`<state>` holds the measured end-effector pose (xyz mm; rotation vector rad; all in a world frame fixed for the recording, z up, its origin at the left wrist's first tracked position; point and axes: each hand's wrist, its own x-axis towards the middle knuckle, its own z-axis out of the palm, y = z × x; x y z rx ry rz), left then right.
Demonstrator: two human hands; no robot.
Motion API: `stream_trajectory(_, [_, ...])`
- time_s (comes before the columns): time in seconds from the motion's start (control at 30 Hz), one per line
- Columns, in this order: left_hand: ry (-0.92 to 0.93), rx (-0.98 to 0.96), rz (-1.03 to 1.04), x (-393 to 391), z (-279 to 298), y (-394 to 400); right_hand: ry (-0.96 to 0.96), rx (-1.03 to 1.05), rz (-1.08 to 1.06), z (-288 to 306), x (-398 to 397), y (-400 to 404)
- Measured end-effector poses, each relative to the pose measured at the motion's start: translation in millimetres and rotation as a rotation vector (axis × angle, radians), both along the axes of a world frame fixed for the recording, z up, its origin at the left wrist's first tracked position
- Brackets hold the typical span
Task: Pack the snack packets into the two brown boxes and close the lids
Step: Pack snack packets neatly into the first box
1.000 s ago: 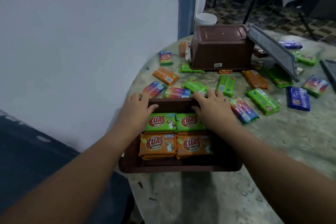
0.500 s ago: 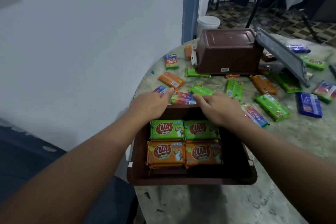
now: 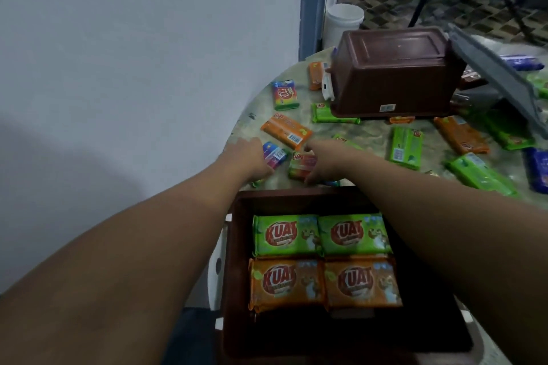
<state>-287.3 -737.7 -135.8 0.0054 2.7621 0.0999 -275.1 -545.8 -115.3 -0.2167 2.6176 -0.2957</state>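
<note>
Left hand (image 3: pixel 247 158) rests on a multicoloured packet (image 3: pixel 274 154) at the table (image 3: pixel 370 130) edge; right hand (image 3: pixel 324 161) covers a second multicoloured packet (image 3: pixel 302 164) at its 9 o'clock. Whether fingers are curled round either packet cannot be told. Both lie just beyond the open brown box (image 3: pixel 237 246), at its 12 o'clock, which holds four KUAT packets (image 3: pixel 323 261). The packets look light, flat and glossy, probably slippery and crushable; a pinch across the short edges should serve. The upturned brown box (image 3: pixel 394 83) stands well apart at 1 o'clock.
</note>
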Motion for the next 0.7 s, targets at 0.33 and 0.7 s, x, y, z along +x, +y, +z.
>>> stream_trajectory(0.33, [-0.027, -0.003, 0.031, -4, -25, 12, 0.063, 0.216, 0.053, -27, -6, 3])
stream_trajectory(0.7, [0.271, 0.258, 0.170, 31, 19, 21, 0.321, -0.113, -0.102, 13, 29, 16])
